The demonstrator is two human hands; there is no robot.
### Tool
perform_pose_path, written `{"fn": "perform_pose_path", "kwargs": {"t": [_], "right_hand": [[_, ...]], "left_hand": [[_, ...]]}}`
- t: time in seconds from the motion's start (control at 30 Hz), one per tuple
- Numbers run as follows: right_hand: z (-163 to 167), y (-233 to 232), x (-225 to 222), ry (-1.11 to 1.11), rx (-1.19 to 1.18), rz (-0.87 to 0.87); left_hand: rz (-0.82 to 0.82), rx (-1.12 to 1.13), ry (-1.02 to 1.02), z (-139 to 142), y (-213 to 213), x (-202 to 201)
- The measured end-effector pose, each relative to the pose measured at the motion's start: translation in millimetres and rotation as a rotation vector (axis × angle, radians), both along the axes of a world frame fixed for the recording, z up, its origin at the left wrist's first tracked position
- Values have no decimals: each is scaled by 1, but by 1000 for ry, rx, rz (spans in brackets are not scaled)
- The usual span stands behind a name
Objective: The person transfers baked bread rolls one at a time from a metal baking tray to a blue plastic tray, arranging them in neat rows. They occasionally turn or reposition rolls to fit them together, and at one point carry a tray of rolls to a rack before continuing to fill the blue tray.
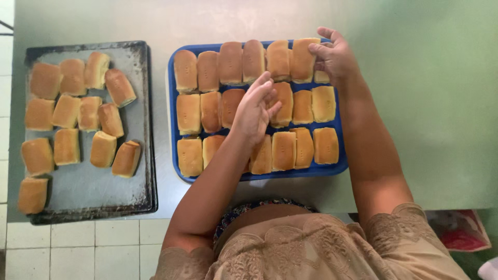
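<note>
A blue tray point(173, 111) on a steel table holds three rows of golden oblong buns. My right hand point(334, 56) grips the rightmost bun of the far row point(302, 58) at the tray's far right corner. My left hand point(254, 108) hovers over the tray's middle, fingers spread, fingertips touching a bun in the middle row point(285, 106). My left forearm covers part of the near row.
A dark, worn baking sheet point(136, 181) at the left carries several more buns point(103, 149) in loose rows. The steel table point(425, 103) stretches to the right. White floor tiles point(78, 249) lie below; a red-and-white object point(459, 234) sits at the lower right.
</note>
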State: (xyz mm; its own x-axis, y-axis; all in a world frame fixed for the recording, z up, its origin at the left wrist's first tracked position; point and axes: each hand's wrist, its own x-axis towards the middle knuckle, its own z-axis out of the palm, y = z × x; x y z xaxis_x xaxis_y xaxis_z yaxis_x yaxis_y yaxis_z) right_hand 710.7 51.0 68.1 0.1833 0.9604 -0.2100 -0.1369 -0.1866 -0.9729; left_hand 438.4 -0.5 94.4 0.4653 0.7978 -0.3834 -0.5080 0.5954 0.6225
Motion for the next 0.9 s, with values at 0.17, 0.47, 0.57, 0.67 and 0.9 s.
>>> {"fn": "perform_pose_path", "kwargs": {"t": [0.17,0.47,0.57,0.67,0.9], "right_hand": [[-41,22,17,-327,38,-40],[62,-24,-83,-1132,635,-20],[85,-53,-180,-916,563,210],[79,-66,-293,-687,386,612],[44,-80,-511,-1138,89,930]], "left_hand": [[31,32,-75,0,-14,-36],[271,141,62,-29,-18,-149],[458,434,286,-51,-16,-230],[573,556,885,-65,-30,-323],[230,698,1616,-104,-20,-447]]}}
